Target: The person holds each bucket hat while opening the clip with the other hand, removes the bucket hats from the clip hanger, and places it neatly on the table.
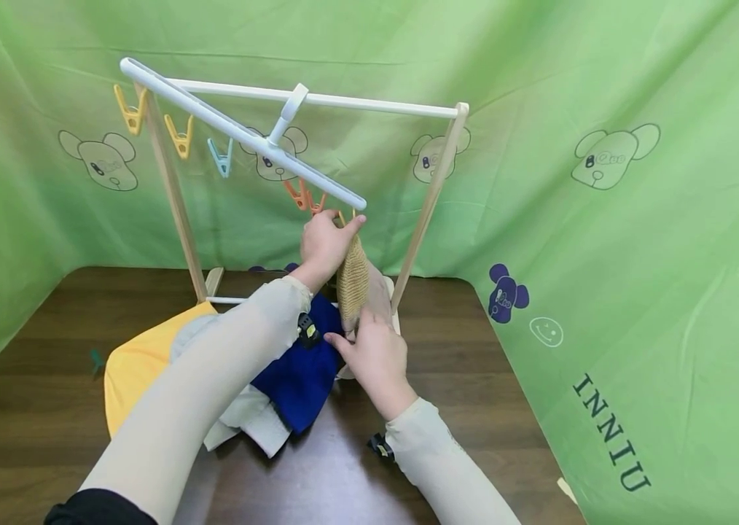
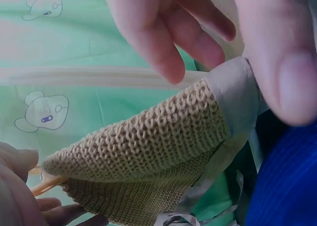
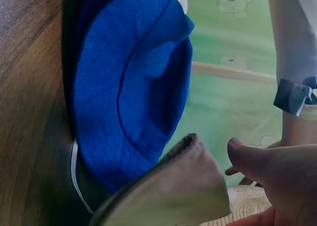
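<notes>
A tan ribbed-knit piece with beige cloth along it point(image 1: 353, 284) hangs below the right end of a pale blue hanger point(image 1: 212, 120). My left hand point(image 1: 325, 240) pinches a yellow clothespin point(image 2: 48, 185) at the knit's upper tip, thumb on one side and fingers on the other. Lower down, my right hand point(image 1: 379, 357) is beside the beige cloth with thumb and fingers spread. In the left wrist view its fingers point(image 2: 166, 47) look loose around the cloth; contact cannot be told. Blue cloth with a curved seam point(image 3: 133, 87) lies behind.
A white bar point(image 1: 376, 104) on wooden posts point(image 1: 428, 204) holds the hanger's hook. Yellow point(image 1: 179, 137), light blue point(image 1: 221, 157) and orange point(image 1: 297, 195) clothespins dangle from the hanger. Yellow cloth point(image 1: 140, 357) and grey cloth point(image 1: 258, 419) lie on the brown table point(image 1: 474, 408).
</notes>
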A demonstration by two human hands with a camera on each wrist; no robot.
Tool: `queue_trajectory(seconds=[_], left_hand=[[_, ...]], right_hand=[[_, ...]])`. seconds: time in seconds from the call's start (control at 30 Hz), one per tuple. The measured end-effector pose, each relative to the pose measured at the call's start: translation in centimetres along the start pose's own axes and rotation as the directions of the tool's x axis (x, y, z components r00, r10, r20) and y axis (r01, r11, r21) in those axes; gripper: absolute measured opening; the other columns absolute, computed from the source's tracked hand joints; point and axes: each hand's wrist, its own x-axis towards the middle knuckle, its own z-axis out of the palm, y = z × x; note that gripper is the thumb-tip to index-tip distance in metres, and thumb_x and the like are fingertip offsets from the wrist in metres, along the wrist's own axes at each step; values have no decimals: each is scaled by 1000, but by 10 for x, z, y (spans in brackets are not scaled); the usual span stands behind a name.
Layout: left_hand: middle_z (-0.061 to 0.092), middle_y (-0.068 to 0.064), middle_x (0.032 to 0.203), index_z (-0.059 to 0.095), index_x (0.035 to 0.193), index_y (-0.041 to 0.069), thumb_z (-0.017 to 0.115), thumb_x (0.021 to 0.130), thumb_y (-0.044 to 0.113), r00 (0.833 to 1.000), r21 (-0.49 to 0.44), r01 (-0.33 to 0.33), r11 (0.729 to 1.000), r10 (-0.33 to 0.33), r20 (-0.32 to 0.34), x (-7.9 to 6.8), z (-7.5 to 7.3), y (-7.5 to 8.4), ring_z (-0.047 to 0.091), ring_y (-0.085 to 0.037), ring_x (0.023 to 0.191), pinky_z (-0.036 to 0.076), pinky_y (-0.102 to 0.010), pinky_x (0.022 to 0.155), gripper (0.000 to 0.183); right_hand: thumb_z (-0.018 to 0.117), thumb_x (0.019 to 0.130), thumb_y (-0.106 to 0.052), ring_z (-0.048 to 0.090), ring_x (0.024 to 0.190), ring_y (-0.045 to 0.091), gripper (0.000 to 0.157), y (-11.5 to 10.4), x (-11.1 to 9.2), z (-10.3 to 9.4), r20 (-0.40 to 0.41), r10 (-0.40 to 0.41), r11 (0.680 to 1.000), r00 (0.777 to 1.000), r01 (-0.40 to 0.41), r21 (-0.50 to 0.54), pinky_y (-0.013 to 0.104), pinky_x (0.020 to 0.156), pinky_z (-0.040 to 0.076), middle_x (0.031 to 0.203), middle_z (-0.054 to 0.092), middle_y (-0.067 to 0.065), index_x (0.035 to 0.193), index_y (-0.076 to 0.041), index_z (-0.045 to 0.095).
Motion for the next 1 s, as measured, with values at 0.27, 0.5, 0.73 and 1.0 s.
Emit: queue_trajectory(seconds=[0.27, 0.5, 0.73, 1.0], left_hand=[[47, 3, 64, 64, 89, 19, 66, 93, 61, 999, -34, -1, 999, 0, -34, 3, 7, -4, 43, -16, 55, 32, -32, 49, 42], [44, 3, 64, 63, 87, 17, 67, 93, 60, 999, -36, -1, 999, -1, -46, 4, 7, -3, 40, -17, 55, 31, -32, 50, 43], [45, 3, 63, 64, 87, 18, 66, 93, 61, 999, -45, -10, 999, 7, -48, 4, 7, -2, 39, -16, 53, 30, -31, 49, 43], [50, 2, 65, 65, 83, 18, 68, 94, 56, 998, -56, -8, 998, 5, -62, 5, 6, -3, 44, -18, 57, 34, -32, 52, 40]], right_hand=[[79, 79, -64, 70, 79, 31, 56, -3, 0, 10, 7, 27, 999, 1000, -27, -44, 49, 63, 55, 79, 66, 10, 89, -13, 58], [78, 86, -52, 72, 85, 33, 48, -2, 4, 19, -31, 3, 999, 1000, -4, -39, 51, 65, 56, 88, 71, 10, 100, -8, 65], [75, 90, -46, 71, 80, 34, 38, -1, 5, 22, -46, -2, 999, 999, -1, -54, 51, 63, 55, 86, 71, 12, 90, -9, 65], [74, 92, -37, 70, 73, 34, 30, 1, 4, 21, -76, -26, 997, 997, 20, -81, 51, 59, 54, 80, 70, 11, 86, -9, 65]])
